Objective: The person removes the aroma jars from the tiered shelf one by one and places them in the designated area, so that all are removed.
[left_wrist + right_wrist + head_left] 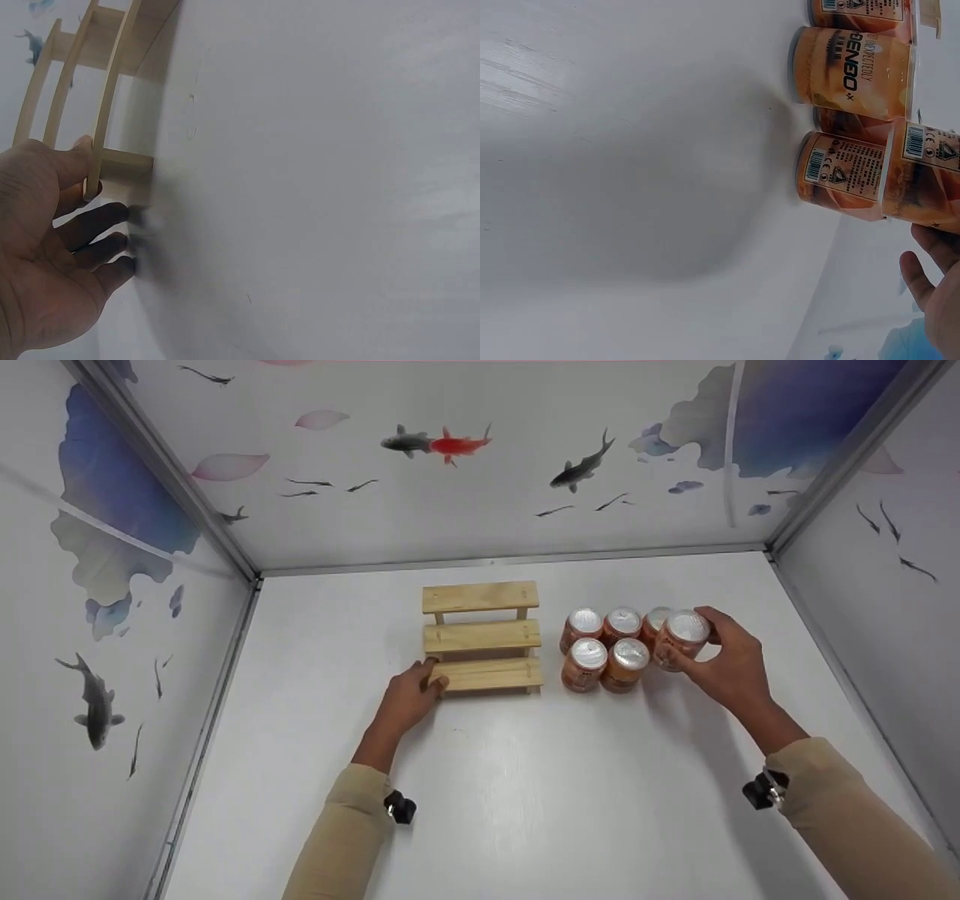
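Observation:
A small three-step wooden rack (pixel 480 637) stands on the white table. At its lowest step, my left hand (pixel 409 699) pinches the left end of the board between thumb and index finger; in the left wrist view the other fingers of that hand (pixel 45 262) are spread below the board (pixel 112 90). My right hand (pixel 733 664) grips an orange can (pixel 679 641) with a silver lid. This can (pixel 930 176) is raised off the table, level with the top of a standing can (pixel 844 176) in the right wrist view.
Several matching cans (pixel 589 664) stand close together in two rows, right of the rack. White panels with painted fish, petals and blue shapes enclose the table (pixel 487 795) at the back (pixel 495 510), left and right. Metal strips run along the table's edges.

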### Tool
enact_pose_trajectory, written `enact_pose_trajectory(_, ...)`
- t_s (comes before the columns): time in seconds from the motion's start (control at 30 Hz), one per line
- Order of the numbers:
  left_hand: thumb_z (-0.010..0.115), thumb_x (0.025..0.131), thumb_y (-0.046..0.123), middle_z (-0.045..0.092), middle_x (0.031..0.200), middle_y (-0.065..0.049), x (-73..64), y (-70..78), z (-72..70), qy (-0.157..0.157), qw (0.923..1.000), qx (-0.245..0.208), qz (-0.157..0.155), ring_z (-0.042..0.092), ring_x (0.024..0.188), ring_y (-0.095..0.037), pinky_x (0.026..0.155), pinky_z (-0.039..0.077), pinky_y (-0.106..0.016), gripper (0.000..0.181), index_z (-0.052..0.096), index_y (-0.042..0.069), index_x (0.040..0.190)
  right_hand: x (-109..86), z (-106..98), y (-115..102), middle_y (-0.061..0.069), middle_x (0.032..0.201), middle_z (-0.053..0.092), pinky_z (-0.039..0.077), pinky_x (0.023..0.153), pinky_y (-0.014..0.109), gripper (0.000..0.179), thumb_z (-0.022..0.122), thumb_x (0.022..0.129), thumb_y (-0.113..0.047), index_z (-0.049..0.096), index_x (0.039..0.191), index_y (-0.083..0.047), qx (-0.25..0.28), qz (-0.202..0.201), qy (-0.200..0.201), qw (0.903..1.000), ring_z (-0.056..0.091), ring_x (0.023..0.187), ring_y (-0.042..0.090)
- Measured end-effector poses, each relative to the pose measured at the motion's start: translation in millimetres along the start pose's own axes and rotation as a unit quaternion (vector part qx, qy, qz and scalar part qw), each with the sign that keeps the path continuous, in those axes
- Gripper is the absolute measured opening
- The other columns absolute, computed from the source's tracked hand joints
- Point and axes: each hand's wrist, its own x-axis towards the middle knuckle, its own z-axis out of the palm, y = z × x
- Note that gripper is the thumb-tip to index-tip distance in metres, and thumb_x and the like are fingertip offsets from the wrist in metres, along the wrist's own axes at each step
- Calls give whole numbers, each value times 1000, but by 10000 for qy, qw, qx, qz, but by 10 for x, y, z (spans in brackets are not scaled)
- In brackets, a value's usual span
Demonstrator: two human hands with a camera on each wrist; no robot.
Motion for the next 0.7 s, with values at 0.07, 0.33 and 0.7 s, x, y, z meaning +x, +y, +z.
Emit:
enact_pose_trajectory(0.07, 63, 114, 40, 46, 168, -32, 0, 6, 0, -6, 10000, -23, -29, 43, 160, -48, 132, 37, -60, 65, 50, 2, 165, -18, 13, 18, 23, 126, 76, 41, 88, 2, 69, 99, 82, -12, 66, 139, 7, -15, 9, -8, 10000, 69, 103, 17)
enact_pose_trajectory(0.33, 62, 114, 41, 44, 170, -32, 3, 2, 12, -37, 9999, 1, -138, 41, 162, -47, 133, 35, -60, 66, 48, 3, 166, -116, 80, 64, 22, 129, 75, 38, 87, 1, 70, 99, 83, -14, 65, 141, 6, -3, 170, -239, 9996, 69, 106, 21)
enact_pose_trajectory(0.7, 63, 113, 43, 47, 165, -37, 29, -61, 21, 27, 9998, 85, 170, 46, 157, -52, 128, 41, -62, 63, 54, 6, 163, -228, 180, 148, 22, 132, 75, 42, 82, 4, 69, 97, 86, -17, 64, 143, 2, 80, 551, -708, 9959, 74, 112, 37)
